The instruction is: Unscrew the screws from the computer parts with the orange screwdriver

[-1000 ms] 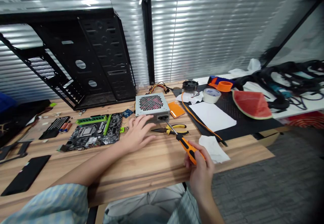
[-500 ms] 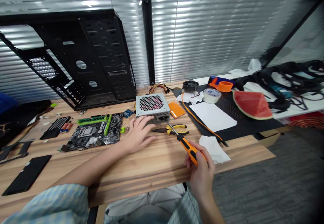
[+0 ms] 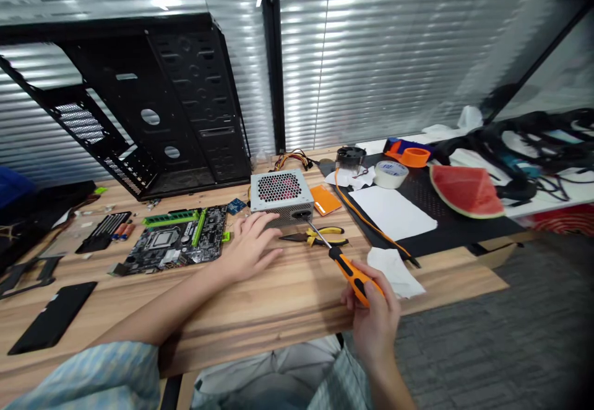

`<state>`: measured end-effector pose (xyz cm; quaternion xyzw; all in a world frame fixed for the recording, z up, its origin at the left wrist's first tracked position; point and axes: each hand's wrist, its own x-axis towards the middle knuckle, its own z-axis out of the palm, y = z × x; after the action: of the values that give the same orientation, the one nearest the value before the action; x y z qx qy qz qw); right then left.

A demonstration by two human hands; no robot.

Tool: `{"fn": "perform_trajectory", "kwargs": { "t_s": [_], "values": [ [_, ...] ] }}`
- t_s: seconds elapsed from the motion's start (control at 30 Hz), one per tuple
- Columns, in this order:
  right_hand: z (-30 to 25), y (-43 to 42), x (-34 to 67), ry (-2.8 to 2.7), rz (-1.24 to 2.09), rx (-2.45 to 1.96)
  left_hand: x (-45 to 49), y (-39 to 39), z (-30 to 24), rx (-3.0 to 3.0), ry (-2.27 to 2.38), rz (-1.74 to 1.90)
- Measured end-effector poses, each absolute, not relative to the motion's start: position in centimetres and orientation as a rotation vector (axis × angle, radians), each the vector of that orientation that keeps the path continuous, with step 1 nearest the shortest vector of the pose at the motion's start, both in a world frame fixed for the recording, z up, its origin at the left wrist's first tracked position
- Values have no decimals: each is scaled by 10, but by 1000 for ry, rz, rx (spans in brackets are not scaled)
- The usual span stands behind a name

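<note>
My right hand [image 3: 372,298] is closed around the orange-and-black handle of a screwdriver [image 3: 349,270]. Its shaft points up and left, and the tip lies near the socket side of a grey power supply [image 3: 282,188]; whether it touches cannot be made out. With fingers spread, my left hand [image 3: 249,248] rests at the front left of the power supply, the fingertips by its lower edge. Yellow-and-black pliers [image 3: 320,237] lie just in front of the power supply, partly crossed by the screwdriver shaft. Left of my left hand is a motherboard [image 3: 179,240] with green memory slots.
A black computer case [image 3: 199,101] stands at the back left. On the right are a black mat [image 3: 445,237], white paper [image 3: 394,212], a tape roll [image 3: 390,175], a cooling fan [image 3: 351,157] and a watermelon-slice-shaped item [image 3: 468,190]. A black panel [image 3: 53,317] lies front left.
My right hand has moved slightly right and down with the screwdriver, its tip drawing back a little from the power supply. My left hand stays nearly in place.
</note>
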<state>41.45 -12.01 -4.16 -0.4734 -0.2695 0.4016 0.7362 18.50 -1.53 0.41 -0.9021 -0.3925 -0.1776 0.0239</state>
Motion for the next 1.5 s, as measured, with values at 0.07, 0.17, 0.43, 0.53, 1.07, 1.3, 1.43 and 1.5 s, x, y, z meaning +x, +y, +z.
{"fn": "perform_trajectory", "kwargs": {
  "t_s": [0.07,0.17,0.43,0.53,1.07,1.3,1.43,1.5],
  "values": [
    [-41,-120,413,-588,881,-1058,185,-15,0,-2797,-1226,-550],
    [-41,-119,412,-575,893,-1082,185,-15,-5,-2808,-1231,-536],
    [-42,-117,412,-622,881,-1102,186,-16,-9,-2836,-1233,-561],
    [-42,-117,412,-614,892,-1097,186,-16,-11,-2831,-1235,-549],
    [-38,-124,424,-546,901,-966,183,-22,-2,-2811,-1271,-594],
    [-25,-127,422,-371,1248,-801,162,-37,14,-2595,-1328,-922],
    [-22,-127,406,-363,1374,-768,142,-51,25,-2545,-1418,-1093],
    [-22,-127,397,-378,1401,-755,134,-59,30,-2563,-1426,-1133]
  ]
}}
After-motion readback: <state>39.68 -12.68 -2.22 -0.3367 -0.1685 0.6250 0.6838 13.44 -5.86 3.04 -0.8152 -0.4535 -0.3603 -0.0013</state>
